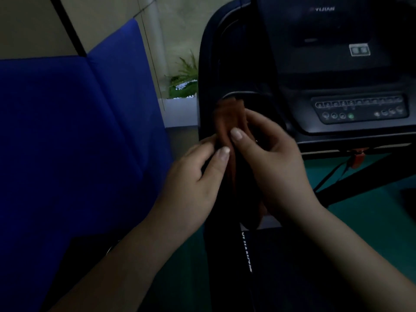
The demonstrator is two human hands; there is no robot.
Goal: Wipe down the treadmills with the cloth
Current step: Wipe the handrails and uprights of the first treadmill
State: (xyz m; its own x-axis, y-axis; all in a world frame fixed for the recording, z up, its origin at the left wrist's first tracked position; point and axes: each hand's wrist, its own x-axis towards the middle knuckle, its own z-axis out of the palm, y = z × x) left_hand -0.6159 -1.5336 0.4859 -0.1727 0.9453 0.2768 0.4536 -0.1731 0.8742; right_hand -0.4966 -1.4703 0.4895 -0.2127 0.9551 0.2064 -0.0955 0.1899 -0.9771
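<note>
Both hands meet at the treadmill's [337, 64] left handrail [211, 64], where a brownish cloth [227, 122] is bunched against the black bar. The left hand [198, 176] pinches the cloth's lower edge between thumb and fingers; the right hand [270, 158] curls round it from the other side, thumb on top. The button panel [360, 109] sits just right of them, a blue padded wall [67, 131] to the left, a green plant [184, 79] behind

Head view, close, down over treadmill [337, 64]
</note>
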